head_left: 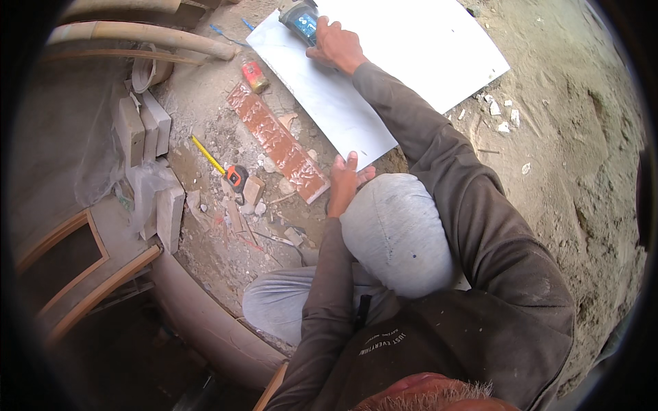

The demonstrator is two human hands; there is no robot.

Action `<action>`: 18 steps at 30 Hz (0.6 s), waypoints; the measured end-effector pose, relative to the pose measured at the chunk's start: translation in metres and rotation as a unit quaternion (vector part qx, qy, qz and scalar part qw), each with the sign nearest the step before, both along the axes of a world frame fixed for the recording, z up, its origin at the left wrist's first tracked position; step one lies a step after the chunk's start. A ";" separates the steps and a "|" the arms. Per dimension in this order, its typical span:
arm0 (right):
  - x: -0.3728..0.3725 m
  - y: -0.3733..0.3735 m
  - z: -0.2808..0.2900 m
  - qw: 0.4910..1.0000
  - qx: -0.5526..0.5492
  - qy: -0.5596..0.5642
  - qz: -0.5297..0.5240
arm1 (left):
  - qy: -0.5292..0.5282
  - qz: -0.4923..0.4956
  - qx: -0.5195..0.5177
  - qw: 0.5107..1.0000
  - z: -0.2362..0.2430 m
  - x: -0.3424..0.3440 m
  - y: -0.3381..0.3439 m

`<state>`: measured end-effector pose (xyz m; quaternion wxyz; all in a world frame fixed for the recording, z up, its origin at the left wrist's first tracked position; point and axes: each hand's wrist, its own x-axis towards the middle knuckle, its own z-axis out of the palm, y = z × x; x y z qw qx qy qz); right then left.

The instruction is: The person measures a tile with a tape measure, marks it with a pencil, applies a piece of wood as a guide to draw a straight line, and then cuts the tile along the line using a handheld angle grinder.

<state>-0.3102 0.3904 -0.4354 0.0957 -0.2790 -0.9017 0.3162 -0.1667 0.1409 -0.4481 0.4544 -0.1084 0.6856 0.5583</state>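
Note:
A large white tile (pixel 384 61) with faint grey veining lies across the ground at the upper middle. My right hand (pixel 339 46) is wrapped round the teal and black body of an angle grinder (pixel 300 23) at the tile's far left edge. The tool's far end is cut off by the top of the picture, and its disc cannot be made out. At the tile's near corner, my left hand (pixel 348 183) grips the edge, thumb uppermost. Beside that hand lies a reddish-brown tile strip (pixel 277 140) with whitish patches, partly along the white tile's left side.
A yellow tape measure (pixel 236 177) lies partly pulled out among rubble. Near the brown strip is a red-labelled bottle (pixel 253 74). Pale slabs (pixel 147 130) stand at left by a wooden frame (pixel 103 288). White shards (pixel 504 116) dot the sandy ground at right.

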 end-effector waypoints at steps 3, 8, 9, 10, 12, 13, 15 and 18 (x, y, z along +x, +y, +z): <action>0.001 -0.001 0.001 1.000 -0.004 0.003 -0.001 | -0.002 0.006 -0.005 1.000 0.000 0.000 0.000; 0.004 0.000 -0.002 1.000 -0.008 0.000 -0.001 | -0.004 0.010 -0.019 1.000 0.002 0.002 0.002; 0.005 0.000 -0.002 1.000 -0.008 0.001 -0.002 | -0.005 0.008 -0.019 1.000 0.002 0.002 0.003; 0.006 -0.001 -0.002 1.000 -0.008 0.003 -0.002 | -0.007 0.007 -0.020 1.000 0.002 0.001 0.003; 0.007 -0.001 -0.002 1.000 -0.009 0.000 -0.002 | -0.009 0.012 -0.028 0.999 0.002 0.002 0.004; 0.007 -0.002 -0.001 1.000 -0.011 -0.003 -0.002 | -0.009 0.015 -0.033 0.999 0.000 0.002 0.003; 0.009 -0.003 0.000 1.000 -0.014 -0.004 -0.001 | -0.004 0.005 -0.022 1.000 -0.003 0.000 -0.001; 0.012 -0.002 -0.001 1.000 -0.017 -0.001 -0.001 | 0.006 -0.013 -0.022 1.000 0.001 0.001 0.001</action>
